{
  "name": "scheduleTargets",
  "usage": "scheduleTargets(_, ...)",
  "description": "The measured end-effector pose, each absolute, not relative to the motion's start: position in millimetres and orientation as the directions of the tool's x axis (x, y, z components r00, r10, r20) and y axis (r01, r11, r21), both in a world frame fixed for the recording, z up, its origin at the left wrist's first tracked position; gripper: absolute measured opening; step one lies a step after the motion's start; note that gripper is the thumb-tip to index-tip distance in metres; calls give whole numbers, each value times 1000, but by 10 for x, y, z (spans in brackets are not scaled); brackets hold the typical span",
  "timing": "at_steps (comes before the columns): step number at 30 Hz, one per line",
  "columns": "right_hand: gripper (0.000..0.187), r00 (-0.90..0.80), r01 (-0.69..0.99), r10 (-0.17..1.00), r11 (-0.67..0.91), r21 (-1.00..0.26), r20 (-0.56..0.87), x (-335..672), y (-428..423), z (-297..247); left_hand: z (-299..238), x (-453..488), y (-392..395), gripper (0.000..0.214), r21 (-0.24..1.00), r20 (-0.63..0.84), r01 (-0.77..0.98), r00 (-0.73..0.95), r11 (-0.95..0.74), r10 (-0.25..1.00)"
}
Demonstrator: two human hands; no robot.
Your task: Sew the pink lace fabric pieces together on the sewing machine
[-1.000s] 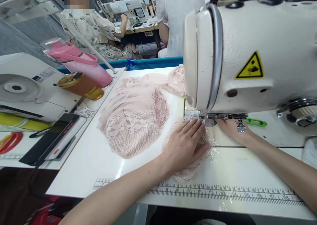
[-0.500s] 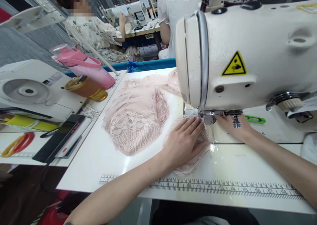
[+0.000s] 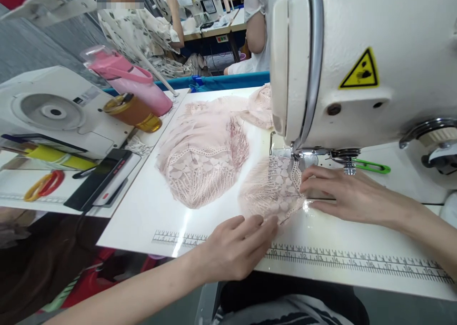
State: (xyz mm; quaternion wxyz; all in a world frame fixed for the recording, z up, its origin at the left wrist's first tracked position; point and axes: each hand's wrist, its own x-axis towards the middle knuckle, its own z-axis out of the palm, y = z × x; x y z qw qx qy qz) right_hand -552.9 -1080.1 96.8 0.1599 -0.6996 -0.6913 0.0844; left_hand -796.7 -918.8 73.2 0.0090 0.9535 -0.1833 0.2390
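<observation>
A small pink lace piece (image 3: 268,187) lies on the white table (image 3: 150,210) under the presser foot (image 3: 297,160) of a white sewing machine (image 3: 357,63). My left hand (image 3: 237,248) rests at the table's front edge, fingers stretched out, fingertips touching the near edge of the lace. My right hand (image 3: 342,194) lies flat beside the needle, fingers extended, with the fingertips pressing the lace's right edge. A larger heap of pink lace (image 3: 203,156) lies to the left, apart from both hands.
A printed ruler (image 3: 339,260) runs along the front edge. At left stand a pink bottle (image 3: 132,79), an amber cup (image 3: 130,111), a black device (image 3: 102,177), another machine (image 3: 53,108) and red and yellow rings (image 3: 43,184). Green snips (image 3: 371,165) lie behind my right hand. Other people sit behind.
My left hand has slid off the lace back to the table's front edge. My right hand has come forward from under the machine arm onto the lace's right edge.
</observation>
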Motion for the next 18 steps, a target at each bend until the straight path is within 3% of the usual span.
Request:
scheduleTargets(3, 27, -77, 945, 997, 73, -320, 2, -5586, -10765, 968, 868, -7922, -9206, 18, 271, 424, -194, 903, -943, -65)
scheduleTargets(6, 26, -49, 970, 996, 64, -233, 69, -5624, -10728, 915, 1103, -7790, -9137, 20, 476, 288, -70, 954, -877, 80)
scheduleTargets(8, 20, -54, 983, 987, 79, -167, 150, -5640, -10717, 878, 1197, -7691, -9085, 23, 486, 213, -51, 975, -872, 62)
scheduleTargets(11, 24, -73, 985, 978, 102, -141, 194, -5641, -10727, 861, 1172, -7551, -9054, 28, 388, 165, -101, 986, -916, -38)
scheduleTargets(14, 27, -82, 980, 985, 107, -166, 154, -5637, -10741, 890, 1050, -7436, -9081, 26, 340, 197, -158, 976, -927, -94)
scheduleTargets(18, 24, -54, 987, 987, 77, -143, 154, -5671, -10729, 908, 975, -7351, -9117, 46, 386, 304, -151, 952, -910, -29)
